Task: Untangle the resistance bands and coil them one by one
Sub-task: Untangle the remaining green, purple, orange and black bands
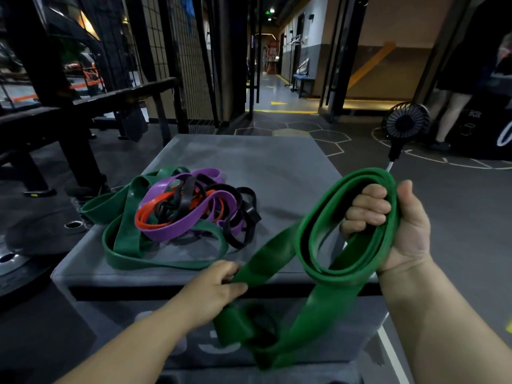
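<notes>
Right hand (399,225): fingers curled through a coil of several turns of the green band (266,259), thumb outside the coil on its right. Firm closed grip. The coil is held up in the air over the near right corner of the grey box (263,167), not resting on it.

Left hand (213,286): thumb and fingers pinch the flat loose stretch of the same band just above the near edge of the box. From this pinch the band runs up and right into the coil. The rest drops in a slack loop in front of the box's near face.

Tangled pile (177,214): lies on the left half of the box top, closer to the near left corner. In it:
- second green band (124,234), widest loop, rings the pile; one fold reaches over the left edge
- purple band (171,231)
- orange band (149,214), inside the purple
- black bands (243,217), thin, on the right side of the pile; I cannot tell how many

The pile is apart from both hands.

Around: small black fan (406,124) on a stand beyond the far right corner; weight plate (11,261) on the floor at left.
</notes>
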{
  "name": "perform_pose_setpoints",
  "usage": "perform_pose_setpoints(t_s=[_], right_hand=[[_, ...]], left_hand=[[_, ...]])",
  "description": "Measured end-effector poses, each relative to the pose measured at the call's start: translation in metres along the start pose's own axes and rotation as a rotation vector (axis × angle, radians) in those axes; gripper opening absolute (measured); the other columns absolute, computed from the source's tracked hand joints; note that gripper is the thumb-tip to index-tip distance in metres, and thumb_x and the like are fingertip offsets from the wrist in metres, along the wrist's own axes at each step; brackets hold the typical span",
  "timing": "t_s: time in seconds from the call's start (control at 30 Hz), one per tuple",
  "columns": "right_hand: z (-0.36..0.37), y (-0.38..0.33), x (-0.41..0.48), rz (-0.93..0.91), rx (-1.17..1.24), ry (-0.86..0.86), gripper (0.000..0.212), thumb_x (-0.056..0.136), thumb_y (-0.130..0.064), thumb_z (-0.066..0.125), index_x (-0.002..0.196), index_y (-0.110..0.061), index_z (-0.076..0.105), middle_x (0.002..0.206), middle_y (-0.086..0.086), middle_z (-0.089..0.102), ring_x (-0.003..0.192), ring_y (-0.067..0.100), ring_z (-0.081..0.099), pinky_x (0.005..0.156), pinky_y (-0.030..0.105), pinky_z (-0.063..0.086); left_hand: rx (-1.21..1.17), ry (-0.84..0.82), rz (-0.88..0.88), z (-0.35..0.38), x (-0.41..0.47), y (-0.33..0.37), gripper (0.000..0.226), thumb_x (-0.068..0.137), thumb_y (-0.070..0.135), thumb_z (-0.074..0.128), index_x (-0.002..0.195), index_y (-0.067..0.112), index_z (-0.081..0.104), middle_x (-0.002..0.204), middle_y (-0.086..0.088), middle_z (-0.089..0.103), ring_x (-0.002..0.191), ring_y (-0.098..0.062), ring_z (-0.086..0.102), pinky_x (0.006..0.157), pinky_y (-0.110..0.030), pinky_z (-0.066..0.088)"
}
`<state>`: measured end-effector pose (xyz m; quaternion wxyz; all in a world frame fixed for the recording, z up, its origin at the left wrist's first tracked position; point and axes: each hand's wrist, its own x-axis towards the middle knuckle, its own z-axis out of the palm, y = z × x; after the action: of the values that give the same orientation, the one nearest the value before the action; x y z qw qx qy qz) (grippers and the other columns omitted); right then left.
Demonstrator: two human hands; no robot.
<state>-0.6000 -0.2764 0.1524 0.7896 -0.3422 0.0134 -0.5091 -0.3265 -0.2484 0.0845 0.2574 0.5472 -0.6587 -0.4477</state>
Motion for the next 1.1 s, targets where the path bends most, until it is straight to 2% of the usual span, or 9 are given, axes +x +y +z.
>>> perform_pose_setpoints(t_s=[0.1, 0.2, 0.4, 0.5, 0.6, 0.7, 0.8, 1.0, 1.1], right_hand=[[-0.007, -0.002, 0.000, -0.009, 0.016, 0.040, 0.037, 0.100, -0.035, 0.049, 0.107, 0.001, 0.060, 0.094, 0.013, 0.065, 0.087, 0.025, 0.062, 0.090, 0.036, 0.043], [-0.009, 0.000, 0.002, -0.019, 0.072, 0.035, 0.030, 0.097, -0.031, 0.055, 0.102, -0.003, 0.063, 0.088, 0.008, 0.065, 0.081, 0.021, 0.062, 0.086, 0.035, 0.047], [-0.010, 0.003, 0.004, -0.233, -0.003, 0.254, 0.029, 0.061, -0.025, 0.087, 0.079, -0.016, 0.066, 0.071, -0.009, 0.057, 0.062, 0.006, 0.057, 0.066, 0.023, 0.052], [-0.009, 0.004, 0.006, -0.243, -0.008, 0.279, 0.031, 0.060, -0.025, 0.087, 0.079, -0.016, 0.065, 0.072, -0.008, 0.057, 0.063, 0.006, 0.057, 0.066, 0.023, 0.052], [-0.006, 0.007, 0.005, -0.233, -0.061, 0.281, 0.031, 0.059, -0.026, 0.087, 0.079, -0.015, 0.066, 0.071, -0.007, 0.057, 0.062, 0.008, 0.056, 0.066, 0.024, 0.052], [-0.002, 0.012, 0.006, -0.215, -0.113, 0.321, 0.037, 0.053, -0.026, 0.090, 0.080, -0.015, 0.066, 0.072, -0.006, 0.058, 0.062, 0.009, 0.057, 0.066, 0.026, 0.053], [0.002, 0.016, 0.008, -0.227, -0.112, 0.350, 0.041, 0.049, -0.026, 0.093, 0.079, -0.015, 0.067, 0.073, -0.005, 0.059, 0.062, 0.010, 0.059, 0.068, 0.026, 0.054], [0.010, 0.022, 0.011, -0.266, -0.088, 0.428, 0.022, 0.067, -0.027, 0.079, 0.080, -0.015, 0.066, 0.075, -0.004, 0.060, 0.064, 0.011, 0.062, 0.069, 0.027, 0.055], [0.017, 0.022, 0.012, -0.316, -0.116, 0.524, 0.013, 0.081, -0.029, 0.061, 0.080, -0.016, 0.060, 0.073, -0.005, 0.060, 0.067, 0.012, 0.065, 0.073, 0.029, 0.057]], left_hand=[[-0.107, 0.023, -0.031, -0.002, -0.001, -0.001, 0.014, 0.097, 0.023, 0.057, 0.092, 0.036, 0.058, 0.092, 0.014, 0.067, 0.082, 0.007, 0.063, 0.080, -0.013, 0.051], [-0.312, 0.050, -0.039, -0.001, 0.003, -0.007, 0.012, 0.096, 0.014, 0.056, 0.106, 0.014, 0.064, 0.097, 0.000, 0.074, 0.097, -0.016, 0.069, 0.089, -0.033, 0.054], [-0.511, 0.052, -0.006, -0.003, -0.001, 0.000, 0.011, 0.094, 0.013, 0.057, 0.102, 0.006, 0.060, 0.087, -0.001, 0.071, 0.082, -0.011, 0.067, 0.073, -0.023, 0.051], [-0.336, -0.061, -0.007, -0.004, -0.003, -0.001, 0.040, 0.071, 0.024, 0.083, 0.104, 0.019, 0.061, 0.098, 0.009, 0.071, 0.098, -0.003, 0.064, 0.083, -0.018, 0.047], [-0.148, -0.044, -0.041, 0.001, -0.003, 0.001, 0.036, 0.074, 0.014, 0.081, 0.088, 0.033, 0.054, 0.079, 0.023, 0.064, 0.070, 0.024, 0.056, 0.062, 0.000, 0.042], [-0.017, 0.033, -0.081, -0.002, 0.001, -0.001, 0.033, 0.076, 0.025, 0.081, 0.095, 0.027, 0.053, 0.099, 0.011, 0.065, 0.085, 0.006, 0.062, 0.071, -0.015, 0.050], [0.160, -0.006, -0.085, -0.001, 0.000, 0.003, 0.057, 0.069, 0.040, 0.084, 0.106, 0.025, 0.042, 0.118, 0.005, 0.047, 0.109, -0.010, 0.048, 0.084, -0.026, 0.042], [0.212, 0.075, 0.004, 0.006, -0.006, 0.002, 0.042, 0.069, 0.048, 0.067, 0.089, 0.031, 0.034, 0.087, 0.001, 0.055, 0.072, -0.014, 0.048, 0.065, -0.032, 0.039], [0.200, 0.134, 0.073, 0.006, -0.008, 0.006, 0.030, 0.074, 0.051, 0.043, 0.089, 0.026, 0.047, 0.086, -0.002, 0.058, 0.076, -0.018, 0.053, 0.071, -0.038, 0.044]])
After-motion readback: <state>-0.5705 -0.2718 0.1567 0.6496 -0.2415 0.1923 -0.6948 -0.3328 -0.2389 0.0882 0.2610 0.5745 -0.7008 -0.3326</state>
